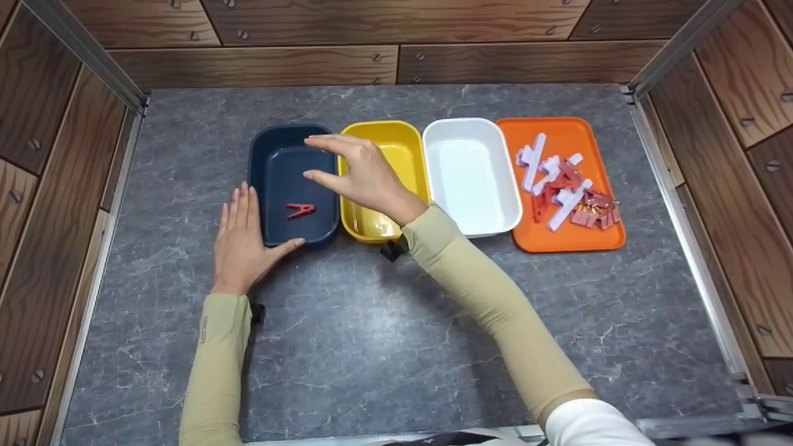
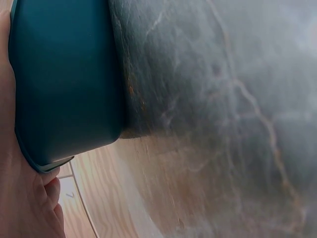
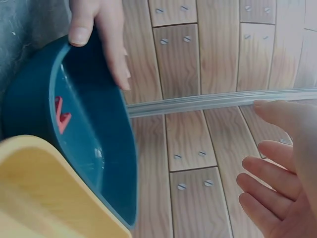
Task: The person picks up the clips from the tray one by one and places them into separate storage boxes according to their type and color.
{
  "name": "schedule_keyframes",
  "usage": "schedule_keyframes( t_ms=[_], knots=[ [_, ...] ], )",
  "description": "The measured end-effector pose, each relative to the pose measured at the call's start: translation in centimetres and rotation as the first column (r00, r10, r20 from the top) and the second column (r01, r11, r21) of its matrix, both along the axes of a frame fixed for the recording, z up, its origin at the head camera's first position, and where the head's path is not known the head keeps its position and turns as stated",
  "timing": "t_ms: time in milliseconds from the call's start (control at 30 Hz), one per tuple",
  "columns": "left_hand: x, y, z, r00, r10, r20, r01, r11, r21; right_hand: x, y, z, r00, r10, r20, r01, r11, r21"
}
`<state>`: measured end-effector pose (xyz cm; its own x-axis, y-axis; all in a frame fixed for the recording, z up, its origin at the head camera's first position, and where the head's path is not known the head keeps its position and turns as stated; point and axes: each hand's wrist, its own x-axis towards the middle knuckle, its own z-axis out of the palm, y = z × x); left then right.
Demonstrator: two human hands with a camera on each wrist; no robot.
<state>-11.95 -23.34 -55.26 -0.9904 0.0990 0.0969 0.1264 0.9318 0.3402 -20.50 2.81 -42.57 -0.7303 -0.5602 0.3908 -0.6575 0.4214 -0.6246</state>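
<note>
My left hand (image 1: 240, 241) rests against the near left corner of the dark blue bin (image 1: 332, 230). Its fingers lie straight along the bin's left side and the thumb reaches over the front rim. One red clothespin (image 1: 300, 210) lies on the bin's floor, also visible in the right wrist view. Above the blue and yellow bins hovers my right hand (image 1: 365, 173), thumb and fingers spread apart with nothing between them. The left wrist view shows the blue bin's outer wall (image 2: 69, 74) beside the left palm (image 2: 25, 198).
Right of the blue bin stand a yellow bin (image 1: 407, 139) and a white bin (image 1: 471, 167), side by side. An orange tray (image 1: 570, 243) at the right bears lilac bag clips (image 1: 534, 162), red clothespins (image 1: 540, 203) and reddish binder clips (image 1: 585, 217). Wood-patterned walls surround the grey table (image 1: 372, 347).
</note>
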Motion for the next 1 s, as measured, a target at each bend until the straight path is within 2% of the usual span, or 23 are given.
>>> schedule_keyframes(
  t_ms=[433, 667, 800, 1000],
  knots=[
    [0.0, 0.1, 0.0, 1.000, 0.007, 0.004, -0.007, 1.000, 0.001, -0.1, 2.9, 1.3, 0.998, -0.052, -0.037, 0.046, 0.987, -0.156],
    [0.0, 0.0, -0.1, 1.000, 0.004, -0.006, -0.004, 1.000, -0.004, -0.3, 4.5, 1.9, 0.994, -0.096, -0.059, 0.083, 0.979, -0.187],
    [0.1, 0.0, -0.1, 1.000, 0.000, -0.008, 0.000, 1.000, -0.005, -0.4, 5.5, 1.9, 0.992, -0.120, -0.050, 0.107, 0.974, -0.199],
    [0.1, 0.0, 0.0, 1.000, -0.004, -0.014, 0.004, 1.000, -0.004, -0.5, 7.2, 1.9, 0.985, -0.155, -0.081, 0.133, 0.964, -0.232]
  ],
)
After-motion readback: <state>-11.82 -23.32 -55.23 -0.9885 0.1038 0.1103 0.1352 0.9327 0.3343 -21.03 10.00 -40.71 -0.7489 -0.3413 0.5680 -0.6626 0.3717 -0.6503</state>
